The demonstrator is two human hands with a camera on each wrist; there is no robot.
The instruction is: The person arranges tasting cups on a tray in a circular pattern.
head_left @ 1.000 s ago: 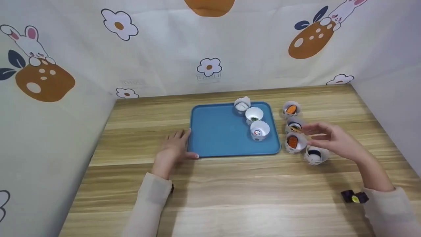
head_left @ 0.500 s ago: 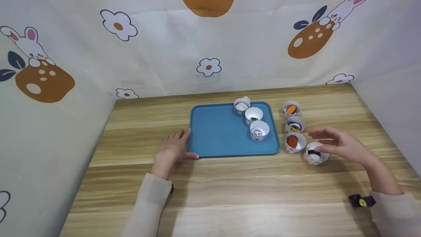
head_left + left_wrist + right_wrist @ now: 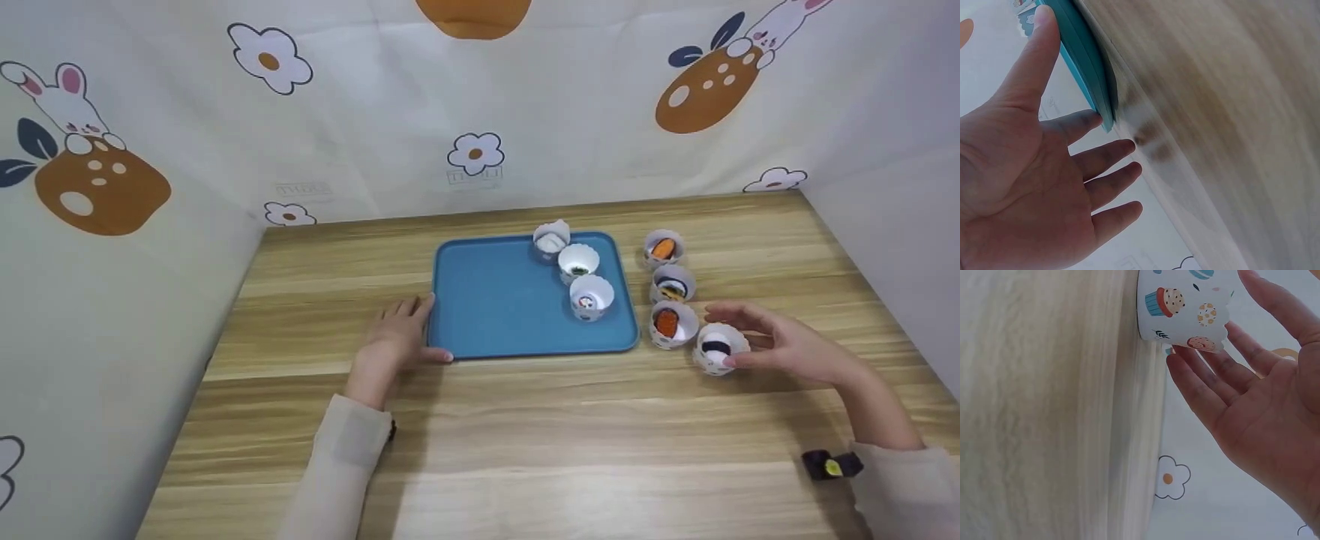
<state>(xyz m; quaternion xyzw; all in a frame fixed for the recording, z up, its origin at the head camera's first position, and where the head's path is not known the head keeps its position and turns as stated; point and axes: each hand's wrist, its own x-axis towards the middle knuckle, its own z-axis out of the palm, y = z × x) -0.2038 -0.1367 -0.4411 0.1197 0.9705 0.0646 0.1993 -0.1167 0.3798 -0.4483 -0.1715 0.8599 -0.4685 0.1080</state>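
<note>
In the head view my left hand [image 3: 394,341] rests at the left edge of a blue tray [image 3: 495,300], thumb at its near corner. Its fingers look spread in the left wrist view, touching the tray [image 3: 1086,67]. My right hand [image 3: 795,345] is around the right side of a white paper cup [image 3: 709,361] holding a white sushi piece with a black band [image 3: 716,349]. Its thumb lies at the near side, the other fingers behind. In the right wrist view those fingers, fairly straight, are close to the cupcake-printed cup [image 3: 1185,309]; contact is hard to tell.
Three white cups, the nearest one [image 3: 592,296] included, stand on the tray's right part. Beside the tray stand cups with orange sushi [image 3: 664,249], egg-like sushi [image 3: 671,289] and red-orange sushi [image 3: 666,323]. A printed curtain [image 3: 375,112] walls the wooden table [image 3: 487,435].
My right hand has moved from beside the egg-like sushi's cup toward me and lowered around the cup with the black-banded sushi. The left hand and tray have stayed still.
</note>
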